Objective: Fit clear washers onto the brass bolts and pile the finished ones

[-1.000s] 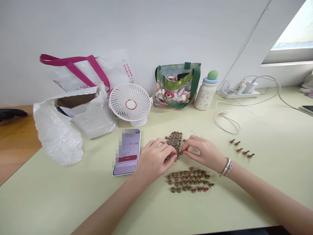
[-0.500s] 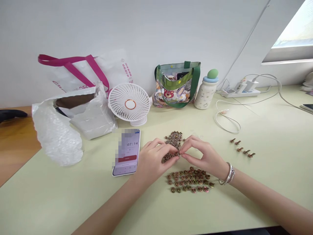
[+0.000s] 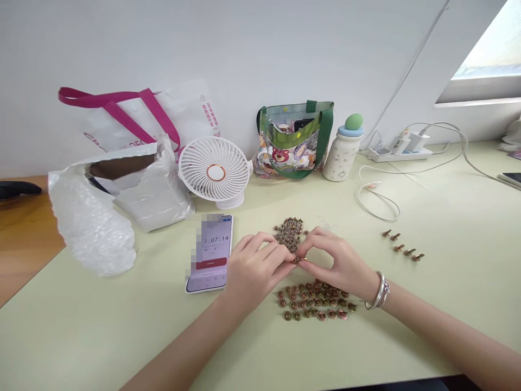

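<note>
Nearest, on the smooth, pale green table [image 3: 228,347], rows of pieces [image 3: 311,302] are laid out, with round, ringed tops in copper and brass tones, a few of them tinged green or pink. Just beyond, one small metal piece [image 3: 300,260] is held above the table, between the rows and the pile [image 3: 288,233]. Its left end is pinched by the thumb and forefinger of the left hand [image 3: 254,263], its right end by those of the right hand [image 3: 340,263]; the tips are closed on it and partly hide its form. For this two-handed hold, one end is best kept steady while the other is worked lightly, square to its length, since so slim a metal part could easily be tilted or dropped. To the right, loose pieces [image 3: 399,248] are seen with thin shanks and flat heads. To the left, a glossy, flat phone [image 3: 211,271] is placed. Farther back are set a ribbed plastic fan [image 3: 232,184], a crinkled, padded mailer [image 3: 91,228], a clear, printed bag [image 3: 291,157] with green straps and a rounded bottle [image 3: 341,157].
</note>
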Demonstrator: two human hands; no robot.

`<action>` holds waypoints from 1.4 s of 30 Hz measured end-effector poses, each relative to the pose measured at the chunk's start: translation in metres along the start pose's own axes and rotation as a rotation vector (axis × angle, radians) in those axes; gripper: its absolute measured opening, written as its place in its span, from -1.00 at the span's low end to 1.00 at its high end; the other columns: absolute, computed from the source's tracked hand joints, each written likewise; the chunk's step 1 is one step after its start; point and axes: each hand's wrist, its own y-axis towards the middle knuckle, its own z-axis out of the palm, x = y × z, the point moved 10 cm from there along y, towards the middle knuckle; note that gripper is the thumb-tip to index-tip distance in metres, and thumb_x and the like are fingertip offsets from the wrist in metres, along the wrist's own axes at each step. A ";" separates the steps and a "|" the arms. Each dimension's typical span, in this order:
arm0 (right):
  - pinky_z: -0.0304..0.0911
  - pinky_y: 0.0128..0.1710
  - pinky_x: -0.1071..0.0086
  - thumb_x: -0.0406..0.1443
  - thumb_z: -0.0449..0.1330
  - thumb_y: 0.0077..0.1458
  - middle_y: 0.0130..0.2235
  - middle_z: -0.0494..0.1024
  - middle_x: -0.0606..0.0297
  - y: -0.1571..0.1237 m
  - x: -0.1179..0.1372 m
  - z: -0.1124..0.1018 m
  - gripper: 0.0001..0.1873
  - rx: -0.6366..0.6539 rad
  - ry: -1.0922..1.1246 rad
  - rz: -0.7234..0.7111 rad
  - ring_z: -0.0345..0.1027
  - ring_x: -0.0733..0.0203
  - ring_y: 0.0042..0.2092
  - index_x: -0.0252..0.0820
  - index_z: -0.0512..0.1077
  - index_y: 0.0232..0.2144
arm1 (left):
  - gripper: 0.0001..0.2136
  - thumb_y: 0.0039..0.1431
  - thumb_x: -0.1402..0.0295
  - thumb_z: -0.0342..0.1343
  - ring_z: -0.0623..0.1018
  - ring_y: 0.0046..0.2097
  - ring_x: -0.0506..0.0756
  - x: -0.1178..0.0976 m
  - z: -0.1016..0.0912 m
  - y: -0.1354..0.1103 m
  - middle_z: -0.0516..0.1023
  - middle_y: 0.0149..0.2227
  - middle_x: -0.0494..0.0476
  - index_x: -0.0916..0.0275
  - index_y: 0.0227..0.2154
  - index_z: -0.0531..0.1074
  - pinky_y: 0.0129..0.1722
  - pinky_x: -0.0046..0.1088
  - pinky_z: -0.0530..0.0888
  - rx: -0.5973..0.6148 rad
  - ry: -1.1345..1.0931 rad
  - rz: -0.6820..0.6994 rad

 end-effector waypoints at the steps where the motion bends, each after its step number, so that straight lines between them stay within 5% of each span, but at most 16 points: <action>1: 0.26 -0.26 0.33 -0.36 0.16 0.00 -0.37 0.48 0.30 0.000 0.001 -0.001 -0.93 -0.010 -0.005 -0.002 0.31 0.23 -0.28 -0.14 0.36 -0.37 | -0.88 0.08 0.31 0.14 0.44 -0.32 0.01 0.000 0.001 0.000 0.50 -0.53 -0.12 0.17 -0.52 0.39 -0.32 -0.44 0.29 0.007 -0.004 -0.002; 13: 0.19 -0.25 0.31 -0.36 0.09 0.03 -0.42 0.49 0.34 -0.003 0.014 -0.016 -0.93 -0.105 -0.394 -0.210 0.32 0.24 -0.31 -0.12 0.34 -0.36 | -0.84 0.08 0.20 0.13 0.44 -0.30 0.02 0.012 0.013 -0.002 0.52 -0.50 -0.10 0.16 -0.48 0.42 -0.29 -0.42 0.31 0.088 -0.047 -0.091; 23: 0.17 -0.21 0.15 -0.32 0.10 0.06 -0.33 0.51 0.20 0.004 -0.049 -0.034 -0.94 0.008 -0.759 0.014 0.27 0.01 -0.14 -0.15 0.37 -0.38 | -0.90 0.06 0.28 0.15 0.43 -0.29 0.02 0.014 0.015 -0.001 0.52 -0.46 -0.12 0.16 -0.47 0.41 -0.29 -0.42 0.30 0.119 -0.059 -0.112; 34: 0.16 -0.13 0.24 -0.28 0.11 0.10 -0.33 0.51 0.30 -0.001 0.005 -0.003 -0.92 -0.001 -0.395 -0.165 0.28 0.15 -0.15 -0.11 0.39 -0.33 | -0.85 0.10 0.21 0.10 0.43 -0.29 0.03 0.018 0.022 -0.006 0.53 -0.43 -0.10 0.18 -0.44 0.40 -0.26 -0.41 0.30 0.139 -0.074 -0.121; 42: 0.18 -0.19 0.29 -0.31 0.14 0.08 -0.39 0.51 0.35 -0.002 0.009 -0.011 -0.96 -0.085 -0.328 -0.168 0.28 0.19 -0.20 -0.11 0.39 -0.39 | -0.85 0.09 0.20 0.11 0.42 -0.31 0.01 0.015 0.021 -0.004 0.53 -0.45 -0.12 0.16 -0.44 0.41 -0.26 -0.43 0.29 0.125 -0.079 -0.099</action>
